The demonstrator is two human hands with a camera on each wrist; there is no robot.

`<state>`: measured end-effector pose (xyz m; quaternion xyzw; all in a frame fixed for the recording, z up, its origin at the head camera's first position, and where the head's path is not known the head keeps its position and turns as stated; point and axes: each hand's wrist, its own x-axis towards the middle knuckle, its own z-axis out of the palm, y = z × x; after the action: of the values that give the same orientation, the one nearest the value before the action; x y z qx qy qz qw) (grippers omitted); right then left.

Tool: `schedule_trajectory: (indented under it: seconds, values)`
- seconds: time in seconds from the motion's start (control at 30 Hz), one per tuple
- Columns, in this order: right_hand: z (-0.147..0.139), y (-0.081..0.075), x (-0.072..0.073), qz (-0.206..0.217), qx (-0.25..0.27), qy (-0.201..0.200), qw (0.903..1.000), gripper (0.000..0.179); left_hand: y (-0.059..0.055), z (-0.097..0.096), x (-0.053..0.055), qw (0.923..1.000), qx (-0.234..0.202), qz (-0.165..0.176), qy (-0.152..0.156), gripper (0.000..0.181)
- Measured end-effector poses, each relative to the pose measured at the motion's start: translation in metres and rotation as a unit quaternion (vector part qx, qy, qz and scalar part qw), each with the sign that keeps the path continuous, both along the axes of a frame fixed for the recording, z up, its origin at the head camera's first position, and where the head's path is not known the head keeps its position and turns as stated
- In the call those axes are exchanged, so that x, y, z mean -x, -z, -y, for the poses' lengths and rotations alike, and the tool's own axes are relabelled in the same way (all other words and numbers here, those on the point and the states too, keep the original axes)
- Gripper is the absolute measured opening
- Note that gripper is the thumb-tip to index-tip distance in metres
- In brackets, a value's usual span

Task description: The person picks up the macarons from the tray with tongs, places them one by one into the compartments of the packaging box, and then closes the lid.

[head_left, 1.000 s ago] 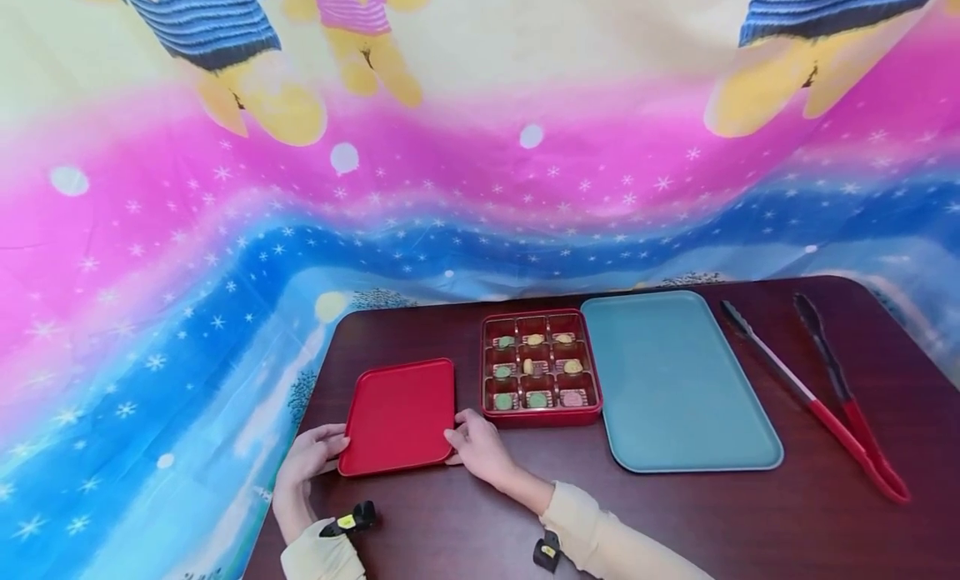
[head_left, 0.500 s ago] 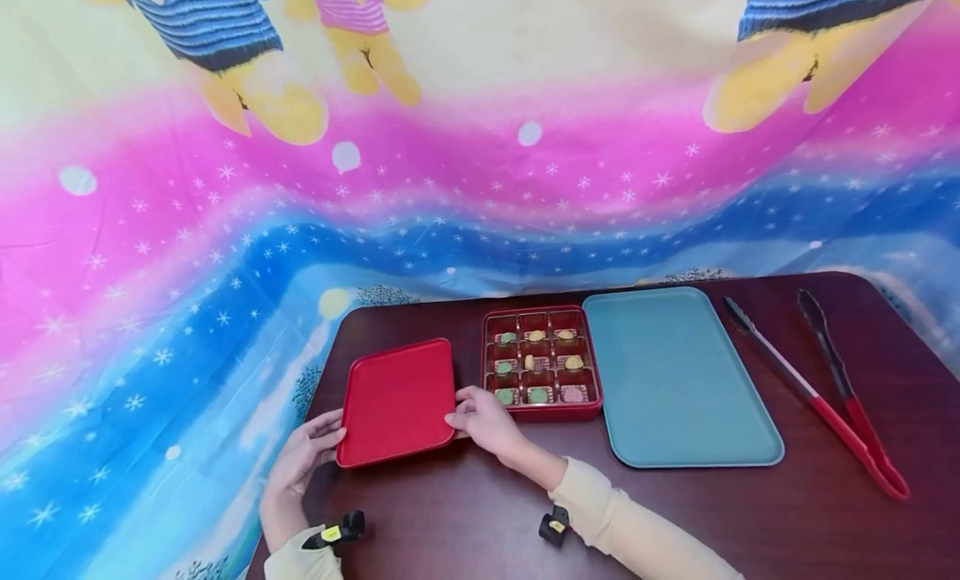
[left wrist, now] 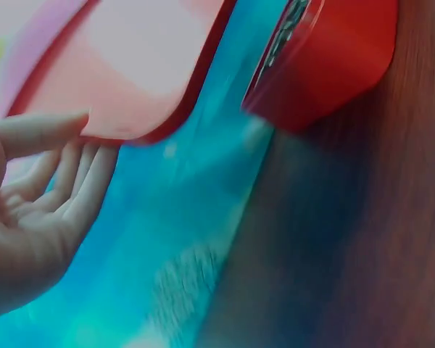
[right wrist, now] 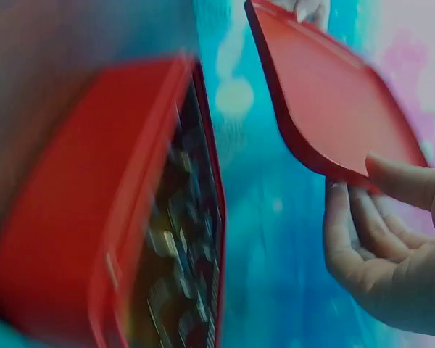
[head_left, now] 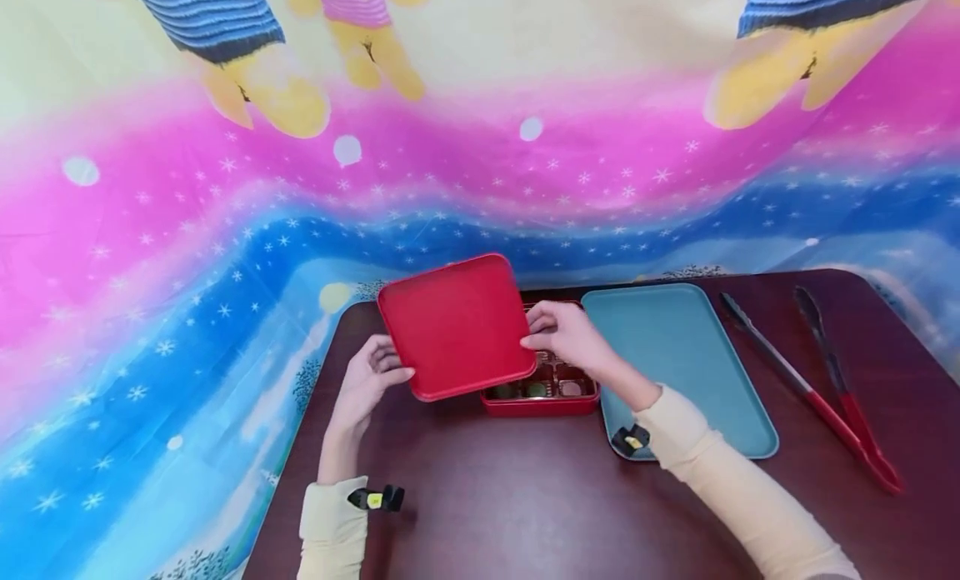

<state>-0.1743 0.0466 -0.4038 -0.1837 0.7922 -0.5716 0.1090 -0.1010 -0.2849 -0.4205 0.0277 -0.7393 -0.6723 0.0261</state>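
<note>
A red square lid [head_left: 457, 326] is held up off the table, tilted, between both hands. My left hand [head_left: 365, 380] pinches its left edge, thumb on top and fingers underneath, as the left wrist view also shows. At the opposite edge my right hand [head_left: 567, 338] grips it the same way; the right wrist view shows the thumb [right wrist: 402, 177] over the rim. Below and partly behind the lid stands the red box [head_left: 540, 407], with small sweets in a divided insert. The lid and right hand hide much of the box's inside.
A blue-green tray [head_left: 690, 355] lies right of the box, under the right forearm. Farther right lie tongs [head_left: 832, 422] with red handles, spread apart. The dark wooden table [head_left: 480, 497] ends at a colourful cloth backdrop [head_left: 450, 147].
Both hands have lifted the lid from the table's left side and carried it up and rightward, so it now overlaps the box in the head view. Tray and tongs stay put.
</note>
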Motion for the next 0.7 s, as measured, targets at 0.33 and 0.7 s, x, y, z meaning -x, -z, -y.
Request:
schedule_trajectory:
  seconds: [0.33, 0.7]
  values:
    - [-0.055, -0.028, 0.015, -0.038, -0.008, 0.086, 0.9956, 0.019, -0.036, -0.070, 0.034, 0.9901, 0.016, -0.123, -0.067, 0.017]
    - [-0.068, -0.025, 0.002, 0.060, 0.154, 0.169, 0.9717, 0.039, -0.039, -0.114, 0.052, 0.9876, -0.114, -0.050, -0.096, 0.030]
